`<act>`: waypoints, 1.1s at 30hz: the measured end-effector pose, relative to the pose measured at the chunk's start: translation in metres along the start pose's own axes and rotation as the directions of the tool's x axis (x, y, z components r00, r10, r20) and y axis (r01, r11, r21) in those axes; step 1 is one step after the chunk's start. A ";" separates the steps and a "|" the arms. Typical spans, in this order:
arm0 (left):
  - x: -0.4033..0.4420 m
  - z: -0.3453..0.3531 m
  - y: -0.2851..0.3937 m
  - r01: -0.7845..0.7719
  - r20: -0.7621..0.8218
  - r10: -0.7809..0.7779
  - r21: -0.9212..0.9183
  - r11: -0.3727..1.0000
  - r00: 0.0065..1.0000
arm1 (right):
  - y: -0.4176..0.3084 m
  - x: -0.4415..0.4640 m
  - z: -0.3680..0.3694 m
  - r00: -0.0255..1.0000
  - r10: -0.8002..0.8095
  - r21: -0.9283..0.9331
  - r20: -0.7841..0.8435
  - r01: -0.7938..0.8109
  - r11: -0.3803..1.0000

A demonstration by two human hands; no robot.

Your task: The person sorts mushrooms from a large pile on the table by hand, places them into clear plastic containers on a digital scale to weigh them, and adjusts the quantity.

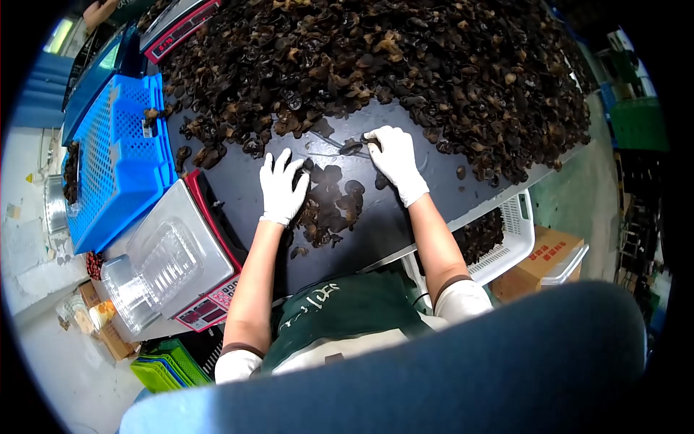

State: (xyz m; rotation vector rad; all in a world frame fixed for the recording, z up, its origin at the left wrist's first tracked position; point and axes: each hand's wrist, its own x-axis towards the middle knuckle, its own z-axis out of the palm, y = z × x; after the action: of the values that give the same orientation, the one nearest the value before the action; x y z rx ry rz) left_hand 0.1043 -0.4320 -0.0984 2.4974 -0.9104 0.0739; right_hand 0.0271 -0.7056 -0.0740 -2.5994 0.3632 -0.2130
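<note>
My left hand (282, 188), in a white glove, is over the dark tabletop (249, 173). Its thumb and index finger close on a small dark piece of wood ear mushroom (308, 166), while the other fingers are spread. Also gloved in white, my right hand (396, 160) has curled fingers pinching another dark piece (371, 142), partly hidden by the fingertips. Between the hands lies a small group of loose wood ears (334, 202). One more piece (350, 147) rests just left of my right fingers, on wet-looking streaks.
A large wood ear heap (347, 58) covers the table's far side. At left are a blue crate (119, 159) and a scale (177, 249) bearing clear plastic containers (134, 293). Another scale (181, 32) stands far left. A white basket (517, 231) and cardboard box (546, 253) sit lower right.
</note>
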 end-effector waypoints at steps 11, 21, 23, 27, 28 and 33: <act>-0.019 -0.022 -0.013 0.092 -0.081 -0.137 -0.415 0.905 0.987 | 0.023 -0.043 -0.077 0.899 -0.300 0.685 -0.318 -0.002 -0.729; 0.003 -0.005 0.031 -0.228 -0.033 0.231 0.081 0.970 0.972 | -0.035 -0.026 0.019 0.930 -0.254 0.021 -0.267 0.269 0.963; -0.001 -0.012 0.026 -0.207 0.097 0.218 -0.114 0.972 0.971 | -0.049 -0.039 0.018 0.921 -0.357 0.288 -0.154 0.387 0.876; -0.023 -0.042 0.021 0.008 0.224 0.096 -0.424 0.906 0.970 | -0.078 -0.083 0.013 0.830 -0.547 0.324 -0.109 0.550 0.769; -0.030 -0.054 0.029 0.012 0.153 0.060 -0.434 0.901 0.986 | -0.082 -0.089 0.007 0.812 -0.581 0.331 -0.054 0.563 0.757; -0.086 -0.082 0.043 0.144 0.042 -0.139 -0.379 0.914 0.989 | -0.067 -0.097 -0.026 0.816 -0.573 0.517 -0.073 0.522 0.678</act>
State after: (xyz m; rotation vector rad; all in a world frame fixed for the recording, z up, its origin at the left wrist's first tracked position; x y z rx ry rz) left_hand 0.0199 -0.3725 -0.0256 2.1904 -0.6705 -0.1563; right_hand -0.0567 -0.6326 -0.0261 -2.0858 -0.4826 -0.3362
